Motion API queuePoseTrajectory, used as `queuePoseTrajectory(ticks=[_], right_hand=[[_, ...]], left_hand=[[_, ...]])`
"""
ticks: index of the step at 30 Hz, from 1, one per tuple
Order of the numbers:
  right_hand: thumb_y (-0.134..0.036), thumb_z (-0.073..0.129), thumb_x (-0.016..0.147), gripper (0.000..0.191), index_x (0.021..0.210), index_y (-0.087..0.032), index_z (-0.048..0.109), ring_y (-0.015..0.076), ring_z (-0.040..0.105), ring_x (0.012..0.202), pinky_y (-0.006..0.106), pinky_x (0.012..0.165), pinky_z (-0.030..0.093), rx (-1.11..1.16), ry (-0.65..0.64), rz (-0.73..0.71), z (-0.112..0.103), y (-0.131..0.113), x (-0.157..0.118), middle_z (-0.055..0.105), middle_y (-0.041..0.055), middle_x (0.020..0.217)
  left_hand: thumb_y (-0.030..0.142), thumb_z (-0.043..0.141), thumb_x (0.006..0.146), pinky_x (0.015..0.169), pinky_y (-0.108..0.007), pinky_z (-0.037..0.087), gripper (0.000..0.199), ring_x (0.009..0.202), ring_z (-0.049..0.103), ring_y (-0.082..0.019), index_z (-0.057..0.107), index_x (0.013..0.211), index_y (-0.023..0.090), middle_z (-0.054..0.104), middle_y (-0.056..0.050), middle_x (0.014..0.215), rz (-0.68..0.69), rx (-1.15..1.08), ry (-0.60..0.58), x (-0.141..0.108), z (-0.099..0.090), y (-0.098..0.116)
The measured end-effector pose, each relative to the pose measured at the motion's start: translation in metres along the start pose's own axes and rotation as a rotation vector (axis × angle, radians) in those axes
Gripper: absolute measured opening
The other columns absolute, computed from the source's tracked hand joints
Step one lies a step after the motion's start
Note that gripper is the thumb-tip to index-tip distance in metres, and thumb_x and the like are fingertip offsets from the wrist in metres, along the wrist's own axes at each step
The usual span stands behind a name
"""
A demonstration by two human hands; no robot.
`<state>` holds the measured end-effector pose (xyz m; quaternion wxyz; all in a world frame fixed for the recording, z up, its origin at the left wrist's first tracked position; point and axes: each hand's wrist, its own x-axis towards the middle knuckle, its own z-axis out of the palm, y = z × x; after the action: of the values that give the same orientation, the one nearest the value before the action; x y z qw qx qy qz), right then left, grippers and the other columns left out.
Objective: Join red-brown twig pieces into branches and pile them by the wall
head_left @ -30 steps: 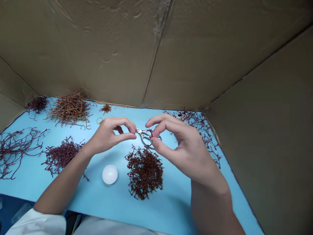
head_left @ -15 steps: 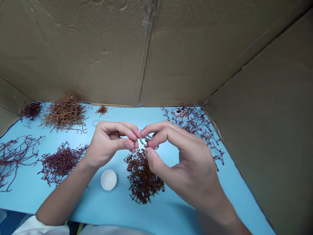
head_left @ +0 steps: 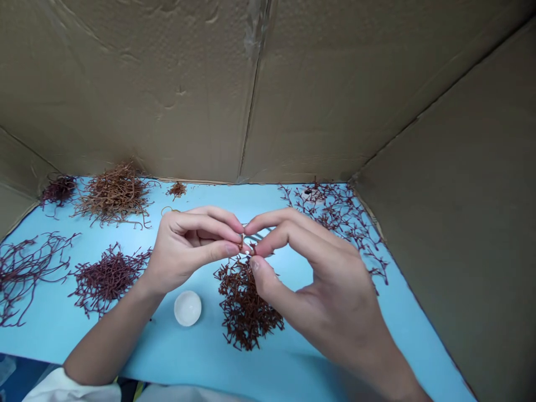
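Centrally, on a blue sheet, above a heap of red sprigs, the left hand pinches a tiny sprig while the right hand curls, its hold on the small scissors hidden.

The fingers of the left hand and right hand pinch small metal scissors, partly hidden. Just below the fingers sits a pile of dark red dried stems, with a white round cup down-left of them. More reddish stem piles lie left and beyond on the blue tabletop.
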<state>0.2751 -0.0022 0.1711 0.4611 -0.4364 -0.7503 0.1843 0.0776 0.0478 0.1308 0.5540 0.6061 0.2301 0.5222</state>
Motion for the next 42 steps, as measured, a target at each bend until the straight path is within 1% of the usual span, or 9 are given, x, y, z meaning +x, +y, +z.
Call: queuePoseTrajectory(ticks=[4, 11, 14, 18, 22, 26, 31, 37, 42], right_hand=[[-0.008, 0.066, 0.09, 0.018, 0.082, -0.023, 0.061, 0.0122, 0.069, 0.086, 0.025, 0.068, 0.053, 0.021, -0.006, 0.008, -0.001, 0.0, -0.001, 0.075, 0.0, 0.103], [-0.007, 0.067, 0.089, 0.018, 0.083, -0.023, 0.061, 0.0125, 0.07, 0.086, 0.025, 0.069, 0.054, 0.026, -0.008, 0.0, 0.0, -0.001, -0.001, 0.075, -0.0003, 0.104], [-0.007, 0.067, 0.089, 0.018, 0.083, -0.023, 0.061, 0.0127, 0.069, 0.085, 0.026, 0.071, 0.053, 0.008, -0.014, -0.018, -0.001, -0.002, -0.001, 0.074, -0.0001, 0.101], [-0.005, 0.066, 0.089, 0.02, 0.083, -0.023, 0.061, 0.0128, 0.066, 0.081, 0.027, 0.069, 0.052, -0.019, -0.042, -0.035, -0.003, -0.003, -0.002, 0.072, -0.0002, 0.094], [-0.002, 0.064, 0.089, 0.022, 0.083, -0.023, 0.061, 0.0138, 0.065, 0.08, 0.027, 0.067, 0.051, -0.028, -0.069, -0.017, -0.003, -0.002, -0.003, 0.07, -0.0001, 0.09], [-0.002, 0.064, 0.089, 0.022, 0.084, -0.023, 0.061, 0.0146, 0.065, 0.081, 0.027, 0.064, 0.05, -0.029, -0.078, -0.014, -0.003, 0.0, -0.003, 0.07, 0.0005, 0.091], [-0.002, 0.065, 0.092, 0.021, 0.087, -0.023, 0.063, 0.0148, 0.067, 0.085, 0.029, 0.074, 0.052, -0.061, -0.055, -0.045, -0.002, 0.002, 0.0, 0.07, 0.0004, 0.092], [-0.003, 0.067, 0.092, 0.02, 0.089, -0.022, 0.065, 0.0159, 0.066, 0.086, 0.033, 0.077, 0.051, -0.134, 0.007, -0.072, 0.003, 0.005, 0.001, 0.072, 0.0006, 0.094], [-0.004, 0.067, 0.094, 0.02, 0.091, -0.023, 0.066, 0.0168, 0.067, 0.086, 0.035, 0.078, 0.052, -0.14, 0.008, -0.068, 0.003, 0.009, 0.0, 0.073, 0.0007, 0.095]], left_hand=[[0.003, 0.087, 0.083, 0.077, -0.022, 0.072, 0.028, 0.082, 0.079, -0.013, 0.089, 0.098, 0.026, 0.081, -0.004, 0.101, 0.088, 0.135, 0.021, -0.004, 0.004, 0.007], [0.002, 0.086, 0.085, 0.076, -0.021, 0.069, 0.027, 0.086, 0.078, -0.013, 0.087, 0.101, 0.023, 0.081, -0.003, 0.101, 0.262, 0.332, 0.0, -0.007, 0.005, 0.015], [0.003, 0.086, 0.085, 0.08, -0.024, 0.068, 0.023, 0.087, 0.078, -0.014, 0.086, 0.1, 0.022, 0.081, -0.004, 0.101, 0.352, 0.434, -0.025, -0.006, 0.004, 0.018], [0.004, 0.082, 0.089, 0.083, -0.027, 0.067, 0.024, 0.091, 0.079, -0.016, 0.084, 0.106, 0.021, 0.082, -0.007, 0.106, 0.459, 0.593, -0.086, -0.01, 0.001, 0.021], [0.01, 0.08, 0.093, 0.083, -0.028, 0.068, 0.023, 0.094, 0.08, -0.019, 0.084, 0.109, 0.025, 0.082, -0.007, 0.108, 0.444, 0.682, -0.108, -0.014, 0.0, 0.022], [0.012, 0.079, 0.094, 0.081, -0.029, 0.068, 0.019, 0.091, 0.079, -0.019, 0.084, 0.107, 0.025, 0.082, -0.006, 0.105, 0.422, 0.684, -0.096, -0.012, 0.0, 0.021], [0.014, 0.081, 0.093, 0.081, -0.028, 0.066, 0.011, 0.09, 0.077, -0.017, 0.084, 0.099, 0.023, 0.079, -0.007, 0.107, 0.387, 0.655, -0.055, -0.007, -0.002, 0.018], [0.014, 0.08, 0.094, 0.078, -0.028, 0.065, 0.008, 0.086, 0.077, -0.017, 0.081, 0.097, 0.022, 0.08, -0.004, 0.09, 0.294, 0.589, -0.059, -0.001, -0.001, 0.015], [0.012, 0.08, 0.093, 0.08, -0.03, 0.066, 0.011, 0.085, 0.078, -0.017, 0.081, 0.097, 0.022, 0.082, -0.003, 0.09, 0.341, 0.583, -0.047, -0.001, -0.001, 0.011]])
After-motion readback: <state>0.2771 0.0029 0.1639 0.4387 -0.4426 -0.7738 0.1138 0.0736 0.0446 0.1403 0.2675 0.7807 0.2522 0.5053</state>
